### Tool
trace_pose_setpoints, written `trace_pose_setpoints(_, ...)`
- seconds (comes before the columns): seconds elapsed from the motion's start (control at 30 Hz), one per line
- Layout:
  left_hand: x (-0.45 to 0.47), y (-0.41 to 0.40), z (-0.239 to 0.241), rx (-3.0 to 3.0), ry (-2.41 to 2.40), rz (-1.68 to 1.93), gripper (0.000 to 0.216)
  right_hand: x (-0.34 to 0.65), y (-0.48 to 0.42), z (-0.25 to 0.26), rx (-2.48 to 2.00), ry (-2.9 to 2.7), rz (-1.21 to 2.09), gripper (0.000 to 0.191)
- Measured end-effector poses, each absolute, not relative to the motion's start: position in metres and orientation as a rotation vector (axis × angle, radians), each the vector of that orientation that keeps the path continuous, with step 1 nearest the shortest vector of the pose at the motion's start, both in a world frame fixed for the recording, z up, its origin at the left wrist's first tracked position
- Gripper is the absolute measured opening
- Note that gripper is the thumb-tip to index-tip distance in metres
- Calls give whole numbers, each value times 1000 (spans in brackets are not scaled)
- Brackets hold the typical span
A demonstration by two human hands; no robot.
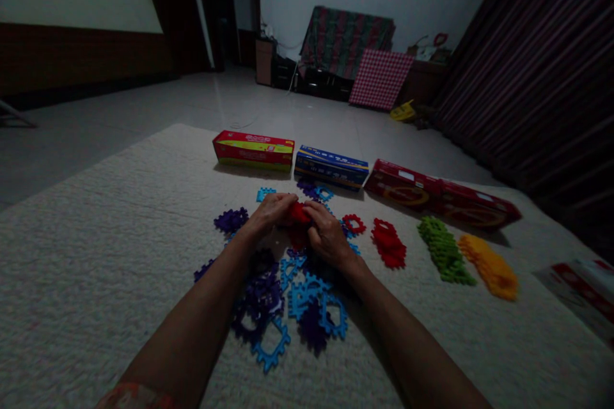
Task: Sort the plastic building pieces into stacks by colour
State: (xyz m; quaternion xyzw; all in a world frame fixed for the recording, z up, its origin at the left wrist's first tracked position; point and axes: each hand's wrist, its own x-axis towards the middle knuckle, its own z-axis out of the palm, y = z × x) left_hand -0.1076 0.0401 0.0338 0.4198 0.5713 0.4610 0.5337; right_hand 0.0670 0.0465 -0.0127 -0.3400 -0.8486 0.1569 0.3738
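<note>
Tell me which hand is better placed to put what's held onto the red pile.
Probably the right hand: it's nearer the red pile, which lies on its side. The left hand also touches the held red plastic but would have to reach across.

Left grip point(274, 209), right grip point(330, 232), red piece point(299, 213) between, boxes point(330, 167) beyond

Head view, looking forward-down over left hand point(270, 210), right hand point(329, 236).

Orange-red patterned sleeve point(137, 396), bare left forearm point(187, 319)
</note>
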Motion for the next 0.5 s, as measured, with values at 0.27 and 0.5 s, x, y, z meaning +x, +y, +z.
trace_pose_setpoints(0.27,-109,37,30,1156,1195,1021,45,69,37,16,-931,-2101,578,23)
trace_pose_setpoints(0.5,-98,33,32,1233,1220,950,55,79,34,26,-979,-2281,582,19)
